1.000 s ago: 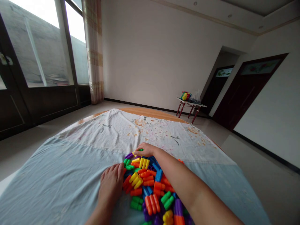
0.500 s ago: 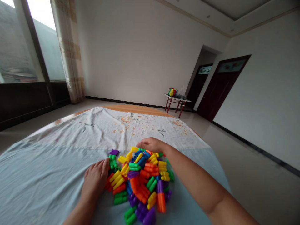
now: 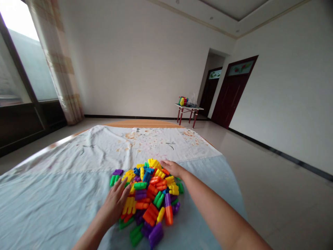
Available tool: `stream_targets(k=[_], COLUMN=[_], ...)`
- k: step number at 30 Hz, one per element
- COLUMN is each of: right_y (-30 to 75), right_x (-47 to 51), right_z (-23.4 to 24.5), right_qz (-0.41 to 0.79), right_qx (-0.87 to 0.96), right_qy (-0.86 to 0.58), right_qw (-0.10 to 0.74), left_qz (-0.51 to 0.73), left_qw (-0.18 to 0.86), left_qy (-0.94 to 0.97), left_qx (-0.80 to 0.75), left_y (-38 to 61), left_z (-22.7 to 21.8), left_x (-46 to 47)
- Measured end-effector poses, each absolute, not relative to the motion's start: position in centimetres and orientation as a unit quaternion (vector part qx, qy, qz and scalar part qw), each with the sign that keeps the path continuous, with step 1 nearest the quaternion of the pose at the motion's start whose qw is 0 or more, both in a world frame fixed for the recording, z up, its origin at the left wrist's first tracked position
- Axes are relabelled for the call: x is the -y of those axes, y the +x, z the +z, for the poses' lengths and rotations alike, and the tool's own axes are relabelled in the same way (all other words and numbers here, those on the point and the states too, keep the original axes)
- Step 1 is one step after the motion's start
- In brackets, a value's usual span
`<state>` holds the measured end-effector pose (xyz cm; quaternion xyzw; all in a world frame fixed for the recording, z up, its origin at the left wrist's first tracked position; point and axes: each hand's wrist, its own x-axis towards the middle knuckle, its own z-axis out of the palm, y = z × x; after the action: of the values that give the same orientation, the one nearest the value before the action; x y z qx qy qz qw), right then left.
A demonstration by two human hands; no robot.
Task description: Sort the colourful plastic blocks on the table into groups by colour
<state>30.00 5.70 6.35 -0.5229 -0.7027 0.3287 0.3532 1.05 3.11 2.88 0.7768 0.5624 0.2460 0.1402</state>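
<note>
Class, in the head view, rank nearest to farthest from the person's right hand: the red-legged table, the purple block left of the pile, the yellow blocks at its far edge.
1. Yellow blocks, at the fingertips of the right hand.
2. Purple block, pile's left edge.
3. Table, by the far wall.

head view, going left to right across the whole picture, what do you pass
curtain → left hand → green block in the pile → right hand → small red-legged table → dark wooden door
</note>
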Motion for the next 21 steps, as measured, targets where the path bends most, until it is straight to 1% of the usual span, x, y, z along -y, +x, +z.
stream_targets(k=[2, 4, 6, 8, 10, 12, 14, 17, 21], right_y=[30.4, 31.7, 33.4, 34.8, 35.7, 36.0, 35.8, 35.4, 34.7], right_x=[-5.0, -4.1, -3.0, -1.7, -0.5, 0.7, 1.7, 2.9, 3.9], right_z=[6.7, 6.9, 7.0, 6.8, 6.5, 6.3, 6.3, 6.5, 6.4], right_qz=[0.301, 0.224, 0.149, 0.12, 0.144, 0.2, 0.269, 0.345, 0.339], right_qx=[0.71, 0.708, 0.698, 0.682, 0.677, 0.688, 0.698, 0.706, 0.705], right_qy=[-0.52, -0.565, -0.629, -0.681, -0.698, -0.679, -0.644, -0.587, -0.586], right_qw=[0.367, 0.359, 0.307, 0.239, 0.184, 0.158, 0.163, 0.195, 0.211], left_qz=[0.243, 0.243, 0.236, 0.212, 0.162, 0.117, 0.083, 0.092, 0.145], left_qw=[0.148, 0.131, 0.098, 0.054, 0.028, 0.017, 0.013, -0.012, -0.057], left_qy=[0.767, 0.769, 0.795, 0.836, 0.882, 0.912, 0.924, 0.92, 0.91], left_qx=[-0.575, -0.576, -0.55, -0.503, -0.442, -0.393, -0.372, -0.38, -0.385], left_y=[0.8, 0.5, 0.4, 0.8, 1.5, 2.4, 3.1, 3.6, 3.0], left_z=[4.1, 5.2, 5.9, 5.9, 5.5, 5.0, 4.4, 3.5, 2.8], left_x=[-2.7, -1.7, -0.1, 2.2, 4.7, 6.7, 7.9, 8.0, 6.3])
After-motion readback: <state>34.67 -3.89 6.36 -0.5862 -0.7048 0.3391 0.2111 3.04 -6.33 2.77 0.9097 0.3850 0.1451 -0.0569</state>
